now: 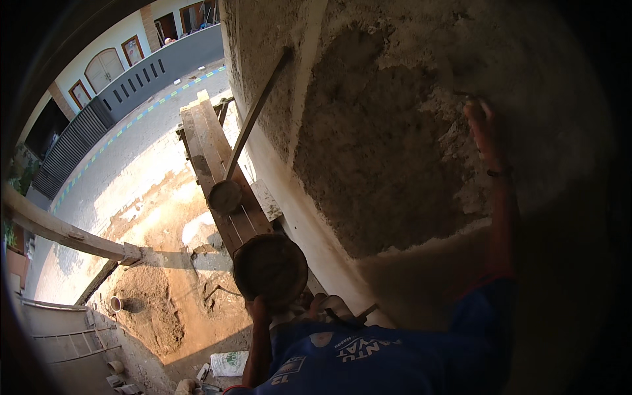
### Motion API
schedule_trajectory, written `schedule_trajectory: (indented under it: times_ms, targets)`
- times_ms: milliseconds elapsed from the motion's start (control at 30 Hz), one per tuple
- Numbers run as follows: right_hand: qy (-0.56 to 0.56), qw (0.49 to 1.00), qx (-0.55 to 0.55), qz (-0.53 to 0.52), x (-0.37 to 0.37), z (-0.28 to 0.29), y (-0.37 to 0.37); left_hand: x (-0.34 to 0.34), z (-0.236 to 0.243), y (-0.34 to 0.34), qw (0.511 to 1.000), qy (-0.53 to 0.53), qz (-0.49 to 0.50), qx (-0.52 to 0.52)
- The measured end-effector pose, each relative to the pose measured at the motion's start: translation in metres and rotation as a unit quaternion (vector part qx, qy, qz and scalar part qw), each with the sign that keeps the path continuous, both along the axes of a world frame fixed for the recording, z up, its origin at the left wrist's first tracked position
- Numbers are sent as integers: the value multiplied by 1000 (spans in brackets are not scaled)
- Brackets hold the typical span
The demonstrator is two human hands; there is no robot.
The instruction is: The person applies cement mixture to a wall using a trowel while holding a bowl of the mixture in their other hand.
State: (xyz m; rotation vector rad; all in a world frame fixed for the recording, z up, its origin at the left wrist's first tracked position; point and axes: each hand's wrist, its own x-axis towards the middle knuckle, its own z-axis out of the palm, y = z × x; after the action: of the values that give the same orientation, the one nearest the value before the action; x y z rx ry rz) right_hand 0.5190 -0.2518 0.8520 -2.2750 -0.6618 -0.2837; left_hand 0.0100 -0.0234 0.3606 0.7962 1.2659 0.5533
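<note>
Okay, we mark the right hand (pixel 484 128) up at the wall (pixel 421 33), fingers curled round a thin tool (pixel 463 93), maybe a trowel edge-on; too dark to be sure. Its visible sliver points left, roughly level in view, toward the rough dark patch (pixel 375 151), whose right edge sits just beside the hand. Left hand (pixel 259 309) grips the near rim of a round basin (pixel 271 266) of grey mix; we can't see the fingers underneath. Key relation: basin lies low and left of the right hand, well apart, patch between them in view; left hand's clearly nearer. Scaffold planks (pixel 205 141) run up-left beyond the basin.
</note>
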Motion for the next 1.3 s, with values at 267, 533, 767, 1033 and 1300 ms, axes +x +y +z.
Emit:
schedule_trajectory:
  times_ms: [267, 533, 767, 1033, 1300]
  targets:
    - [153, 962, -151, 167, -125, -86, 47, -9, 8, -11, 998, -60, 28, 2]
    - [-118, 822, -427, 357, -256, -329, 108, -20, -35, -21, 1000, 11, 7, 27]
    - [156, 762, -449, 440, -291, -429, 117, -11, -1, -27, 995, 96, -20, 6]
    - [225, 799, -370, 418, -300, -419, 95, -22, -12, -28, 998, -8, 65, -26]
    - [219, 810, -344, 420, -299, -400, 106, -20, 12, -20, 997, -5, 65, -47]
